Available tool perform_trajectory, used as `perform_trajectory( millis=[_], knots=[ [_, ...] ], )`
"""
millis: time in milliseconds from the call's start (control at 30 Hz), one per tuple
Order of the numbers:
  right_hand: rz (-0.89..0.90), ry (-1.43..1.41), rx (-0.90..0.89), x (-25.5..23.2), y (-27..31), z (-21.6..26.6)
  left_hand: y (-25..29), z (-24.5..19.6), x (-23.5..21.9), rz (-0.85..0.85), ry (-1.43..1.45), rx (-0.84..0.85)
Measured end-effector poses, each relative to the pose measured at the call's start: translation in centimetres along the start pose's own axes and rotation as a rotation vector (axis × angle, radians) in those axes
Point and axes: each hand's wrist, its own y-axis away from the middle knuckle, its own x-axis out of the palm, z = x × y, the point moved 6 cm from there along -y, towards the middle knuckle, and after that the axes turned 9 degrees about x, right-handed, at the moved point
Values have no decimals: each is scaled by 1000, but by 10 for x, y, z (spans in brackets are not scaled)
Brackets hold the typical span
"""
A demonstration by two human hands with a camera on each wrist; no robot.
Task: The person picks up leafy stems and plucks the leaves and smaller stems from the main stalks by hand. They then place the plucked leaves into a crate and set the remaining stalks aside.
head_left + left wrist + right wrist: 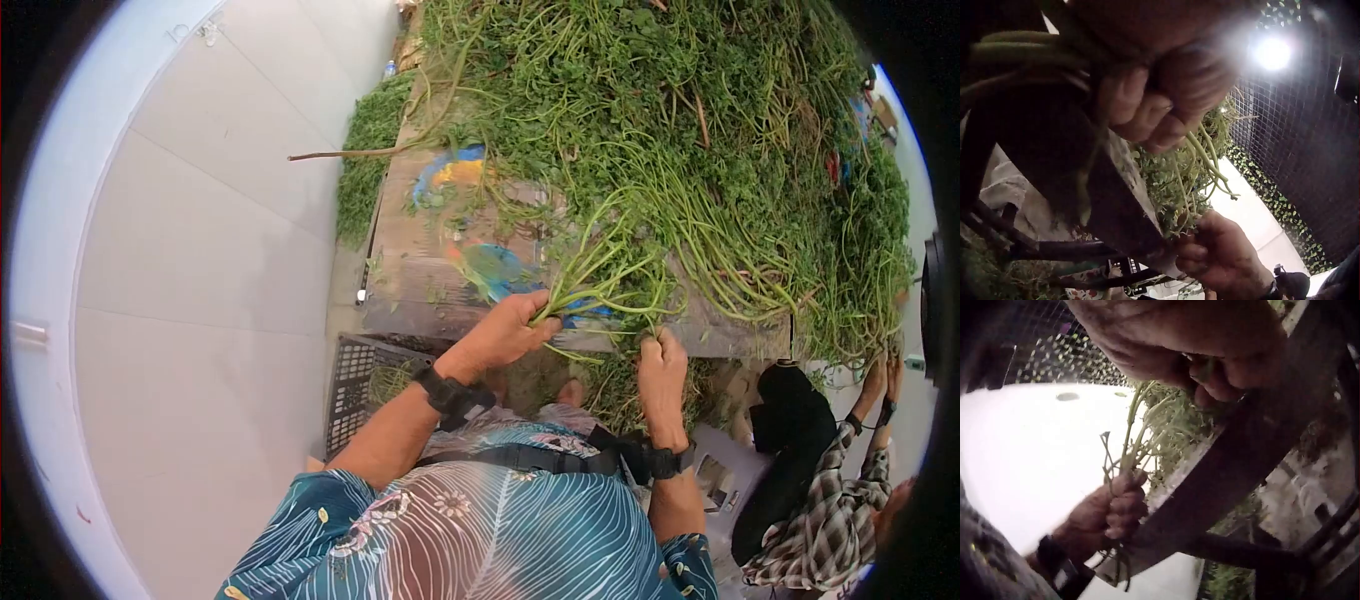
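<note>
My left hand (pixel 510 330) grips a bunch of long green stems (pixel 585 270) over the front edge of the table (pixel 400 290). In the right wrist view the stems (pixel 1138 428) rise out of the fist of that left hand (pixel 1119 509), and a few cut ends hang below it. To the right, level with the table edge, my right hand (pixel 662 370) has its fingers curled. Close up, the right hand (pixel 1210 356) pinches a bit of green between thumb and fingers. Leafy tops of the bunch spread away from me, towards the heap.
A big heap of leafy stems (pixel 680 120) covers the far and right table. One long brown-ended stem (pixel 345 154) juts past the left edge. Below stands a black crate (pixel 350 390). At lower right sits another person in a checked shirt (pixel 830 520).
</note>
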Motion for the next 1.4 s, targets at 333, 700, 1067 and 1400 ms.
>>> perform_trajectory(
  millis=[333,700,1067,1400],
  knots=[
    [-320,384,-413,-20,-2,-2,0,-5,10,-56,-98,241],
    [166,-576,-21,-43,14,88,2,3,15,-80,-347,258],
    [70,365,-632,41,7,117,9,0,23,-148,-472,327],
    [319,-941,-35,-62,-17,87,5,-1,11,-161,-89,113]
  ],
)
